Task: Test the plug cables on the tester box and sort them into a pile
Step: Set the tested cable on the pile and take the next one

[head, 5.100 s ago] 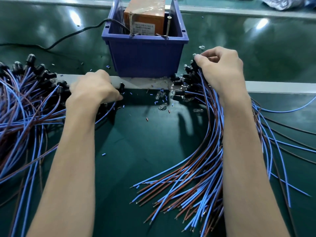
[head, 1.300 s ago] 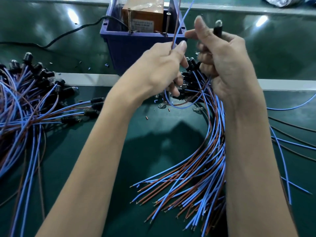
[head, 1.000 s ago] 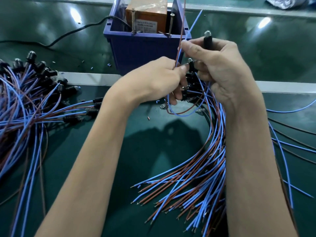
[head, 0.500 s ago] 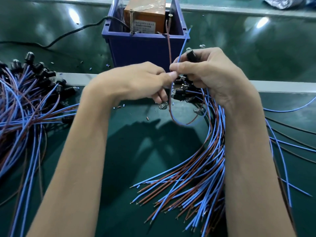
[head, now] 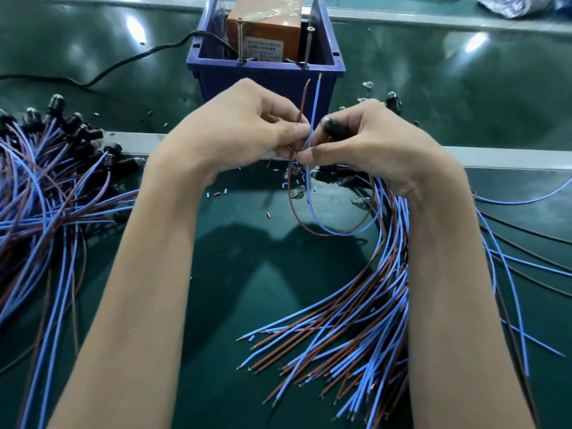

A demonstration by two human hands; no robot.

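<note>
My right hand (head: 368,144) grips the black plug (head: 332,128) of one plug cable and pinches its blue wire (head: 314,103). My left hand (head: 241,125) pinches the same cable's brown wire (head: 302,100). Both bare wire ends point up, just below the front of the blue bin (head: 266,78). Inside the bin stands the orange tester box (head: 264,29) with two upright screws (head: 308,46). The cable's wires loop down under my hands. A pile of cables (head: 356,335) lies beneath my right forearm. Another pile (head: 46,187) lies at the left.
A black power cord (head: 123,61) runs left from the bin. Small glass bulbs (head: 297,191) and bits of wire insulation lie on the green mat. A metal strip (head: 510,159) crosses the table behind my hands. Loose wires (head: 526,264) trail off to the right.
Both hands have come down and nearer with the cable. The wire ends, earlier up at the bin's screws, now stand below its rim. Five seconds ago my left hand was at the left pile.
</note>
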